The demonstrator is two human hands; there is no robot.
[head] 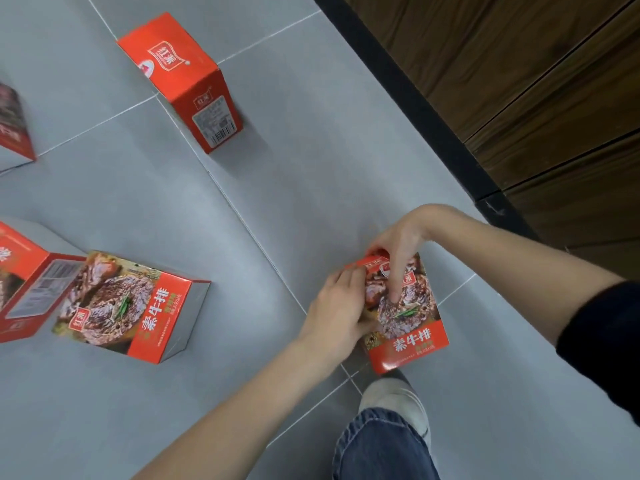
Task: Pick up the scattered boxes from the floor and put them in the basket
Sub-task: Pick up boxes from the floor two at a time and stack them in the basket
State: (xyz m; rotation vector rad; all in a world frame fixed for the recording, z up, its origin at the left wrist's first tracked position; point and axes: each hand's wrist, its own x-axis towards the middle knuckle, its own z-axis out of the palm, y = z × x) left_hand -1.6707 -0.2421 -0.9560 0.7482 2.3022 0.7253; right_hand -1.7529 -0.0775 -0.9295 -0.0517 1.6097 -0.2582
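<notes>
A red box with a steak picture [412, 323] is low over the grey tiled floor, just ahead of my shoe. My left hand [341, 306] grips its left edge, fingers curled round the side. My right hand [398, 247] holds its top end, with fingers pressing down on the printed face. Another steak box [128, 306] lies flat at the left. A red box [187, 81] lies at the upper middle. Two more boxes are cut off at the left edge: one at mid left [24, 282], one at upper left [14, 126]. No basket is in view.
A dark wooden cabinet [519, 81] with a black plinth [408, 105] runs along the right side. My white shoe [398, 403] and jeans leg [377, 448] are at the bottom. Bare grey floor tiles [311, 150] lie between the boxes.
</notes>
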